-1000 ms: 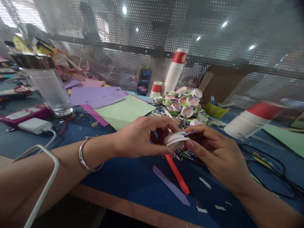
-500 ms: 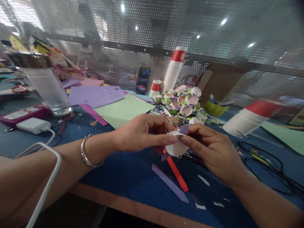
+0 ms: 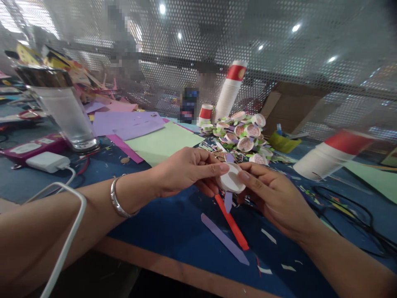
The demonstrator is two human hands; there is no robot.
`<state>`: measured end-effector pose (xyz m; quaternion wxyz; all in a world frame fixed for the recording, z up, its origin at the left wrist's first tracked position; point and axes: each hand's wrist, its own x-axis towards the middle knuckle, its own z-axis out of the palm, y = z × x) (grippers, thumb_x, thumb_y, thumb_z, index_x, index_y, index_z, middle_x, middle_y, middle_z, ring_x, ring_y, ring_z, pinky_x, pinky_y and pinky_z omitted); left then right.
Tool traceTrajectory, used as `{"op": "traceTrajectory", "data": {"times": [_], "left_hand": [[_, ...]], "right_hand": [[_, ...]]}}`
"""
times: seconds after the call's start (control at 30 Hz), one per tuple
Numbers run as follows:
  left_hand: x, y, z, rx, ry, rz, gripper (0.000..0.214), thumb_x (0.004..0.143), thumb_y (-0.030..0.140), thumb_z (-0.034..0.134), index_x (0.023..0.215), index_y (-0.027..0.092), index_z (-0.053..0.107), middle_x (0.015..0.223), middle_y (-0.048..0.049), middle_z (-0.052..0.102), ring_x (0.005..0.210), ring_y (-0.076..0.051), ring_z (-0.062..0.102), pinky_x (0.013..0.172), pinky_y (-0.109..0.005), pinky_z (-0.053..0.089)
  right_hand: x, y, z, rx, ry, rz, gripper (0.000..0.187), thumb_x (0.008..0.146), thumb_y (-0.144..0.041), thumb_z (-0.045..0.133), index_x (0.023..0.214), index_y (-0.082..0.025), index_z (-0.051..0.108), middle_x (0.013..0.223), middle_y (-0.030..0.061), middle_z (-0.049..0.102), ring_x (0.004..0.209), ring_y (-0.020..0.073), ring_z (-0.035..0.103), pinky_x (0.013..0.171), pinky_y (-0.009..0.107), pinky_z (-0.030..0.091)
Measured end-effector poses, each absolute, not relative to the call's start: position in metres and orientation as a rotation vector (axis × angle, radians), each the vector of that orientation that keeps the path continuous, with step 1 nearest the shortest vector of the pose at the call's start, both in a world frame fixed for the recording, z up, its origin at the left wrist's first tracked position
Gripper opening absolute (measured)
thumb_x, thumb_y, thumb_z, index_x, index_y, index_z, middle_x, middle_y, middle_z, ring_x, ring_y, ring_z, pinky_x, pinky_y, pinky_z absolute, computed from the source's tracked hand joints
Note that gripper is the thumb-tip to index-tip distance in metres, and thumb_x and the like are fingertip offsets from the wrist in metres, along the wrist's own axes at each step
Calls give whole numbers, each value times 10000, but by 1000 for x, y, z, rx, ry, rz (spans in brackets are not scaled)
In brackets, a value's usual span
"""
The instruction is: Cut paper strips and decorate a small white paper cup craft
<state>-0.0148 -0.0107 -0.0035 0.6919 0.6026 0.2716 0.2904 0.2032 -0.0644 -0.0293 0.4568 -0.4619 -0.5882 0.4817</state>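
Between my two hands is a round white paper cup bottom, its shallow rim facing me. A purple paper strip sticks out below it, and another purple end shows above. My left hand pinches the left edge, thumb on the rim. With thumb and fingers, my right hand grips the right edge. Under the hands, a red marker-like stick lies on the blue table, with a pointed purple paper strip beside it. The fingers behind the disc are partly hidden.
Behind the hands lies a pile of similar paper discs with purple and green tabs. Stacked paper cups stand at the back; another stack leans right. At left are a glass water bottle, purple paper and a white cable.
The disc has been turned in my fingers, so its purple strip now points downward and its white face shows more fully. The view has shifted slightly.
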Motion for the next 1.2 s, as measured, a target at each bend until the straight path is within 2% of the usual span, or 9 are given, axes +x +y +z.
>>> {"op": "traceTrajectory", "data": {"times": [0.17,0.47,0.63,0.83,0.93,1.03,1.2], "left_hand": [[-12,-9,-7,1292,667,708,430,744,441,920,833,102,672,647,-8,718,538,-88,664,555,-199,554],[-9,-10,-9,1263,690,711,379,781,398,900,776,104,661,628,-10,711,511,-80,647,536,-195,538],[-11,-7,-10,1232,687,691,321,812,350,881,832,116,662,664,-5,717,587,-93,679,576,-204,548],[-14,1,-14,1323,660,651,360,803,407,881,903,133,669,769,-28,747,678,-112,704,667,-244,573],[-16,4,-15,1323,619,687,385,770,405,906,907,124,680,811,-36,750,732,-115,714,722,-253,577],[-17,5,-13,1275,604,790,401,741,397,925,889,122,674,770,-22,735,738,-117,713,738,-257,584],[-18,5,-11,1241,640,867,379,741,352,924,868,126,648,784,-27,746,758,-126,725,729,-250,584]], "right_hand": [[196,-63,-27,-1110,-1426,1214,479,800,-422,873,1205,-213,722,810,-16,691,645,114,589,609,250,522],[192,-62,-30,-1108,-1448,1234,477,825,-462,854,1215,-216,729,799,-3,690,636,112,583,612,245,536],[195,-61,-31,-1127,-1435,1206,496,817,-450,864,1236,-227,722,966,39,738,748,133,634,629,239,549],[197,-62,-29,-1126,-1413,1114,421,792,-439,882,1127,-218,755,810,-5,689,655,109,584,595,230,548],[197,-63,-27,-1146,-1431,1072,409,795,-461,871,1102,-214,759,894,29,729,674,118,598,592,238,558],[198,-65,-26,-1166,-1460,1049,400,821,-514,832,1065,-205,763,953,57,742,677,126,606,573,247,557],[198,-66,-27,-1257,-1565,1033,302,839,-493,813,843,-199,744,739,-5,659,570,99,569,550,236,512]]}}
